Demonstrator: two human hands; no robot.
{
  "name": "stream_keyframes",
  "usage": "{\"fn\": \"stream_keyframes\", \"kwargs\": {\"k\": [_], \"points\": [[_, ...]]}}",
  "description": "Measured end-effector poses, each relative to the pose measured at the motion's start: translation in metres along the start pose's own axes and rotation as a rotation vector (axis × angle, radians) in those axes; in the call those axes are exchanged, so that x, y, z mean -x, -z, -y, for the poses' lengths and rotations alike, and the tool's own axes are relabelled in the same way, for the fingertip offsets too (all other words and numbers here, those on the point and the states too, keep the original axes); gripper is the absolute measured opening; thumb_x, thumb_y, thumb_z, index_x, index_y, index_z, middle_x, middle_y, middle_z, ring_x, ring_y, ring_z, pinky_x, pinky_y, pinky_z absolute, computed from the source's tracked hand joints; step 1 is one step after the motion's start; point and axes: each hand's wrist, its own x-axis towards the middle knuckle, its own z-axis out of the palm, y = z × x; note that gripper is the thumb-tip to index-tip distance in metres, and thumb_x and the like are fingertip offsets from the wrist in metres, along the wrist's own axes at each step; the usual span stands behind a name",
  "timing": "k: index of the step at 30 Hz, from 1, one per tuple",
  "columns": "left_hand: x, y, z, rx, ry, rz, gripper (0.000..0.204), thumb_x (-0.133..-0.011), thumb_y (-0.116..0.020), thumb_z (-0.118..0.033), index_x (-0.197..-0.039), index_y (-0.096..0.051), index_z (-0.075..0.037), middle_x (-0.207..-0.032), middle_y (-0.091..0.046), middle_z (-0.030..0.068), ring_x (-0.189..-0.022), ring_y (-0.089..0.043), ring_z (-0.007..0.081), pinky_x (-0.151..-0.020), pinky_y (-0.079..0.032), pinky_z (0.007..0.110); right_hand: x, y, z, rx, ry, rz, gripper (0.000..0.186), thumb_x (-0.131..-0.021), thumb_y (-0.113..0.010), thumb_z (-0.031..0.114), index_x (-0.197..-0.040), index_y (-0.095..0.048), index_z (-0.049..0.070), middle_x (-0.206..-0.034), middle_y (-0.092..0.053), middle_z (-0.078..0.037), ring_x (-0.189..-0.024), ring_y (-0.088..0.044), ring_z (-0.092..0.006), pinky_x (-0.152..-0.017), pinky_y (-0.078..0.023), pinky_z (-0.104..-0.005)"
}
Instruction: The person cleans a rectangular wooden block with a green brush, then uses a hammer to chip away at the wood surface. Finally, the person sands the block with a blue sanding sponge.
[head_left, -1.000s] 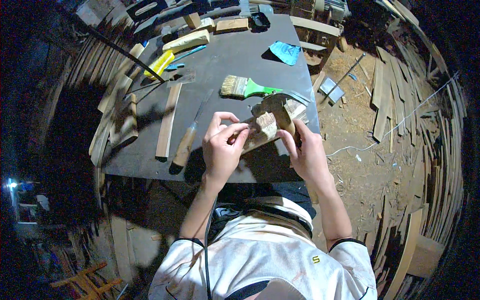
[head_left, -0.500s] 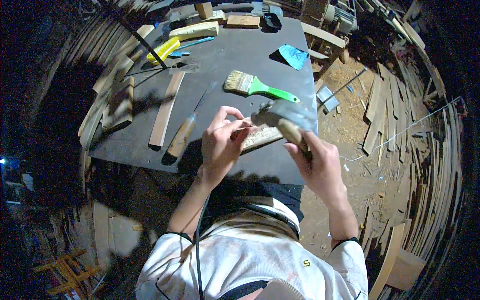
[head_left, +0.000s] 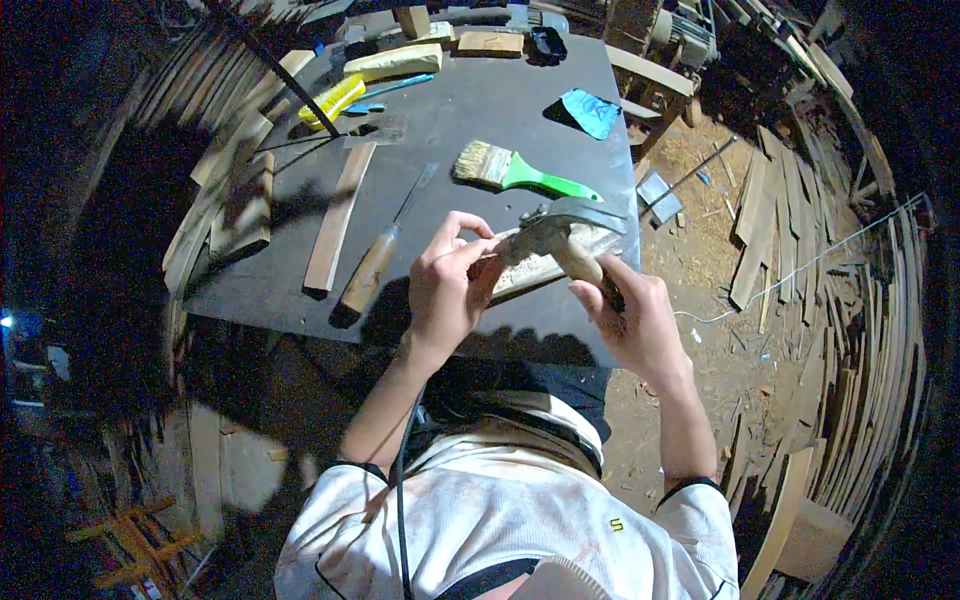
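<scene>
My right hand (head_left: 628, 312) grips the wooden handle of a claw hammer (head_left: 562, 228), its metal head raised over a pale wooden piece (head_left: 540, 268) at the near edge of the dark table (head_left: 470, 130). My left hand (head_left: 447, 283) pinches something small against the left end of that piece; what it pinches is too small to make out. The hammer head hangs just right of my left fingers.
On the table lie a wooden-handled chisel (head_left: 378, 262), a long wood strip (head_left: 338, 215), a green-handled paintbrush (head_left: 520, 172), a blue scraper (head_left: 590, 110), a yellow tool (head_left: 330, 98) and wood blocks (head_left: 392, 62). Stacked wooden slats (head_left: 850, 300) ring the table.
The hammer has come up into my right hand and now rises over the wooden piece. My left hand stays pinched at the piece's left end.
</scene>
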Motion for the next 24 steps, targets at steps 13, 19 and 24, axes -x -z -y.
{"fn": "stream_keyframes", "kwargs": {"k": [13,19,24], "points": [[0.002,-0.009,0.003,0.066,0.075,-0.055,0.012,-0.081,-0.082,0.003,-0.092,-0.077,-0.001,-0.098,-0.064,0.0051,-0.060,-0.060,0.0127,-0.056,-0.046,0.031,-0.014,-0.027,-0.013,-0.133,-0.286,-0.103,0.032,-0.105,-0.065,0.030,-0.108,-0.062,-0.001,-0.077,-0.066,-0.028,-0.071,-0.067,-0.0465,-0.064,-0.049,-0.0494],[0.002,-0.012,0.003,-0.018,0.063,-0.073,0.011,-0.083,-0.081,0.001,-0.092,-0.076,0.000,-0.099,-0.063,0.0059,-0.060,-0.060,0.0136,-0.057,-0.047,0.032,-0.015,-0.029,-0.014,-0.098,-0.220,-0.117,0.031,-0.104,-0.067,0.030,-0.106,-0.062,0.000,-0.079,-0.068,-0.028,-0.074,-0.068,-0.0483,-0.062,-0.050,-0.0519],[0.001,-0.012,0.003,-0.030,0.060,-0.066,0.010,-0.084,-0.080,0.000,-0.092,-0.074,-0.001,-0.099,-0.063,0.0072,-0.061,-0.060,0.0157,-0.057,-0.047,0.033,-0.015,-0.031,-0.014,-0.093,-0.194,-0.121,0.030,-0.104,-0.067,0.030,-0.109,-0.062,0.001,-0.080,-0.069,-0.027,-0.075,-0.069,-0.0482,-0.063,-0.051,-0.0525]]}}
